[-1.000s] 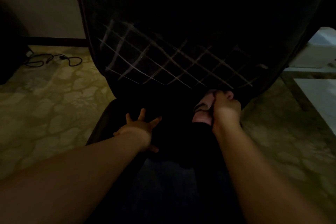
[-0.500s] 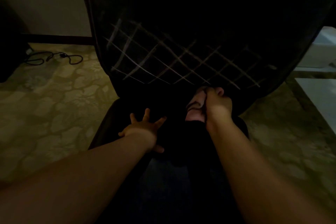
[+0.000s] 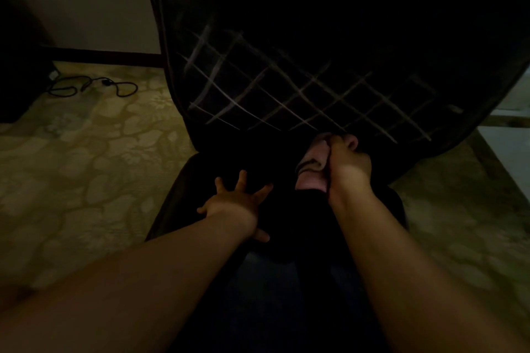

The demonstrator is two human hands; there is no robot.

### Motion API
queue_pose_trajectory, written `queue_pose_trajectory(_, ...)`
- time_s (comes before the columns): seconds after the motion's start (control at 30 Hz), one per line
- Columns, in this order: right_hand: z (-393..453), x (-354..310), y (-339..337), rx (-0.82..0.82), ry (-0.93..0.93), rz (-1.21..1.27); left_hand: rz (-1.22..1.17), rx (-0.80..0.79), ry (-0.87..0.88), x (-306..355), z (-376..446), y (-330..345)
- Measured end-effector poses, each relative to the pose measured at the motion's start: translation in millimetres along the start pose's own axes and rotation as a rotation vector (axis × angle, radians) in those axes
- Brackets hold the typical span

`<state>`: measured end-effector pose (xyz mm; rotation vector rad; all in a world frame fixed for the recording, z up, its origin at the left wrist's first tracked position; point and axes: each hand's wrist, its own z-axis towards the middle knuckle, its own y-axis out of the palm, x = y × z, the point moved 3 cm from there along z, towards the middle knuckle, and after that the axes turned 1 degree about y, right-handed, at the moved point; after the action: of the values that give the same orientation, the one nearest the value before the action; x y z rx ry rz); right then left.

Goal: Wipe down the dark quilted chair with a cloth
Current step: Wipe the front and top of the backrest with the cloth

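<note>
Nearest the camera, two bare forearms are seen reaching forward over the dark seat of the dark quilted chair (image 3: 286, 86), whose seat surface is largely lost in shadow. The left hand (image 3: 232, 203) is laid flat on the seat, on the left of the seat's middle, with its fingers straight and spread wide and nothing held in it. The right hand (image 3: 345, 169) is placed further in, at the back of the seat where it meets the backrest; its fingers are curled tightly around a pale pinkish bunched cloth (image 3: 311, 166), which is pressed against the chair just below the lowest row of quilting. Most of the cloth is shown protruding on the left of the fist.

Beyond the hands, the chair's backrest is seen rising and filling the upper middle of the view, its diamond stitching picked out in pale lines against the dark covering.

To the left of the chair, a yellowish patterned carpet (image 3: 86, 180) is spread, and further back on it a black coiled cable (image 3: 94, 87) is laid near a dark skirting board below a pale wall (image 3: 86, 0). To the right of the chair, a white flat surface (image 3: 510, 157) is partly visible; what it is cannot be told.
</note>
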<state>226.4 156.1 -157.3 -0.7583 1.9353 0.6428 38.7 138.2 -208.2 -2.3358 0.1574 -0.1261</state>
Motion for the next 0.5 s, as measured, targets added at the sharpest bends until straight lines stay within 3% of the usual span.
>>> queue_pose_trajectory(0.27,8,24,3,-0.057,0.114,0.07,0.013,0.037,0.038,-5,-1,4)
queue_pose_trajectory(0.5,-16,-1,22,-0.097,0.018,-0.01,0.012,0.053,0.173,-33,4,-10)
